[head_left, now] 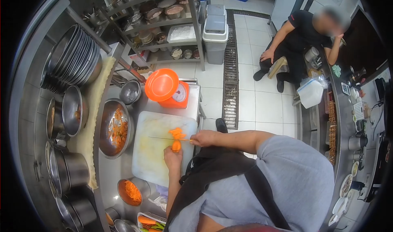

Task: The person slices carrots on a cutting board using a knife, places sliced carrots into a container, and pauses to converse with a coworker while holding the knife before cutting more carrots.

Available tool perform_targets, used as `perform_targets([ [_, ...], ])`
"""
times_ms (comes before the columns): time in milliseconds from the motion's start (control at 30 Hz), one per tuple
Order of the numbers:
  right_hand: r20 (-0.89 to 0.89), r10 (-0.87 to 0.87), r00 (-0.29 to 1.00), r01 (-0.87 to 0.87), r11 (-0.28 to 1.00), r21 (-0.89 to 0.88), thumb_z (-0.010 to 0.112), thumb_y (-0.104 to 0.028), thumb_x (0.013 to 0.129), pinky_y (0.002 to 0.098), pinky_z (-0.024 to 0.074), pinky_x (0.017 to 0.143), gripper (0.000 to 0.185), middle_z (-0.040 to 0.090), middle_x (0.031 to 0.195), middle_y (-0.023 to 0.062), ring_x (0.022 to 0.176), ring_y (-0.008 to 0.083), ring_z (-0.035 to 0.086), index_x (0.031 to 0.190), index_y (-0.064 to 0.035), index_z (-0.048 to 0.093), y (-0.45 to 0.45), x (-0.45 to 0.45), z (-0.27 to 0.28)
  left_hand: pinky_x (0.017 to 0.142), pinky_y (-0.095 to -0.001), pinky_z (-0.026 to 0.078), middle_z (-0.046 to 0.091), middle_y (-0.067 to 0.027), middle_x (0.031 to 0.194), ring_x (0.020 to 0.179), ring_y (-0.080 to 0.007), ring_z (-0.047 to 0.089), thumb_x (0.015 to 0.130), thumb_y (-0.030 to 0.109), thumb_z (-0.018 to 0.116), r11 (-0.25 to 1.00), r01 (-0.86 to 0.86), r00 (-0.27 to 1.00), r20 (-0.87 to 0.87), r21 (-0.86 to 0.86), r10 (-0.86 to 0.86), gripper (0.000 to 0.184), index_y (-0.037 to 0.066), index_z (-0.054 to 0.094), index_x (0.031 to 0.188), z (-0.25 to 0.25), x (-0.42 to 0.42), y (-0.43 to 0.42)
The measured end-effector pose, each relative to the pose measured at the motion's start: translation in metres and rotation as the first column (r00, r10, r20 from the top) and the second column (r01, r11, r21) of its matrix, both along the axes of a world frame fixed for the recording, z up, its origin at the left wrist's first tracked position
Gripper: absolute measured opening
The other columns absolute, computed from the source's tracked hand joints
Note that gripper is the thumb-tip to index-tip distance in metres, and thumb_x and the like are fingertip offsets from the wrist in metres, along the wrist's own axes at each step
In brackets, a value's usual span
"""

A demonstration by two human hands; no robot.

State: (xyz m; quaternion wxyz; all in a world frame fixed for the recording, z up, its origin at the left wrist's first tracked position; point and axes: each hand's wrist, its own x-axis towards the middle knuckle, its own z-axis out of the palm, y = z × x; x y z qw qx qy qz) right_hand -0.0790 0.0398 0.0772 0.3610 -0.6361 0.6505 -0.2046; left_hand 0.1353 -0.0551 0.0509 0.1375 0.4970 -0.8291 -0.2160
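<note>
The carrot [176, 146] lay on the cutting board [149, 162], just beside the cut slices [177, 132], clamped by the fingers of the left hand [173, 158]; the right hand [201, 138] had its fingers closed round the handle of the knife [166, 138]. The carrot was judged light, stiff and slippery where cut, best held by its sides, fingertips tucked back.

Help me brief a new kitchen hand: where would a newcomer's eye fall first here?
Probably on the bright orange scale with its round pan, just beyond the pale cutting board. Next, the carrot on that board, held by the left hand, with the knife in the right hand. The stack of round metal dishes at upper left also stands out.
</note>
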Motion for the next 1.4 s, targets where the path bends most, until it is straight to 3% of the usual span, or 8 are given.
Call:
perform_targets([
  [333,0.009,-0.006,1.0,0.004,0.985,0.174,0.042,-0.037,0.095,0.049,0.0484,0.082,0.035,0.064,0.095,0.0214,0.092,0.0399,0.061,0.109,-0.0083,0.059,-0.008,-0.006,0.022,0.075,-0.0474,0.048,0.061,-0.0223,0.081,0.083,-0.0411,0.059,0.073,0.027,0.071,1.0,0.006,0.997,0.08,0.027,-0.008,0.03,-0.001,0.063,0.084,0.007,-0.013,-0.007],
  [367,-0.017,0.094,0.995,-0.094,0.995,-0.011,0.043,-0.035,0.095,0.0488,0.0486,0.082,0.034,0.064,0.099,0.0206,0.094,0.0386,0.061,0.113,-0.0091,0.057,-0.005,-0.009,-0.008,0.076,-0.047,0.048,0.061,-0.0217,0.08,0.082,-0.0413,0.058,0.074,0.025,0.07,0.996,0.03,0.995,0.096,0.079,-0.037,0.028,-0.001,0.063,0.083,-0.002,-0.009,-0.01],
  [433,0.034,-0.042,0.999,0.031,0.962,0.27,0.042,-0.036,0.096,0.0476,0.0457,0.086,0.036,0.063,0.105,0.022,0.1,0.0381,0.059,0.108,-0.007,0.061,-0.013,-0.004,0.039,0.079,-0.0469,0.047,0.059,-0.0225,0.09,0.089,-0.0394,0.057,0.072,0.018,0.07,1.0,0.004,0.999,0.031,0.019,-0.005,0.028,-0.002,0.06,0.088,0.012,-0.009,-0.001],
  [567,-0.054,-0.038,0.998,0.041,0.997,0.068,0.043,-0.038,0.096,0.0488,0.0467,0.084,0.038,0.064,0.096,0.0251,0.096,0.042,0.06,0.111,-0.0084,0.061,-0.016,0.003,0.015,0.081,-0.0441,0.048,0.061,-0.0204,0.095,0.092,-0.0382,0.059,0.073,0.019,0.071,0.999,-0.024,1.0,0.005,-0.036,0.025,0.036,-0.002,0.061,0.101,0.006,0.009,0.001],
  [667,0.024,-0.006,1.0,0.003,0.99,0.138,0.045,-0.036,0.096,0.0498,0.0462,0.079,0.035,0.063,0.091,0.0256,0.091,0.0433,0.059,0.107,-0.0065,0.06,-0.024,0.008,0.043,0.081,-0.042,0.049,0.062,-0.0187,0.096,0.092,-0.0363,0.059,0.075,0.016,0.069,1.0,-0.009,0.992,-0.124,0.009,0.01,0.031,0.0,0.062,0.1,0.015,0.009,-0.005],
  [967,-0.026,-0.016,1.0,0.019,0.994,0.108,0.047,-0.037,0.095,0.051,0.0463,0.075,0.034,0.063,0.087,0.0258,0.086,0.0439,0.059,0.104,-0.0073,0.06,-0.038,0.01,0.036,0.084,-0.0419,0.048,0.059,-0.0164,0.102,0.097,-0.0347,0.057,0.076,0.021,0.069,0.994,-0.068,0.996,-0.066,-0.086,0.063,0.035,0.002,0.062,0.105,0.027,-0.008,0.005],
  [1033,-0.01,-0.012,1.0,0.013,0.994,0.107,0.047,-0.037,0.095,0.0511,0.0463,0.075,0.034,0.063,0.087,0.0257,0.087,0.0439,0.06,0.105,-0.0074,0.06,-0.035,0.008,0.032,0.087,-0.0417,0.047,0.057,-0.0161,0.109,0.102,-0.0344,0.055,0.076,0.023,0.07,0.998,-0.033,0.998,0.055,-0.052,0.036,0.042,0.003,0.06,0.111,0.026,-0.012,0.005],
  [1400,0.006,-0.027,1.0,0.026,0.991,0.131,0.045,-0.035,0.096,0.0504,0.0459,0.077,0.032,0.063,0.087,0.0257,0.087,0.0442,0.059,0.105,-0.0081,0.06,-0.018,0.007,0.029,0.088,-0.0416,0.047,0.058,-0.0177,0.107,0.101,-0.0359,0.055,0.074,0.019,0.072,0.999,-0.015,0.998,0.061,0.051,0.012,0.041,0.001,0.06,0.108,0.023,-0.007,-0.003],
])
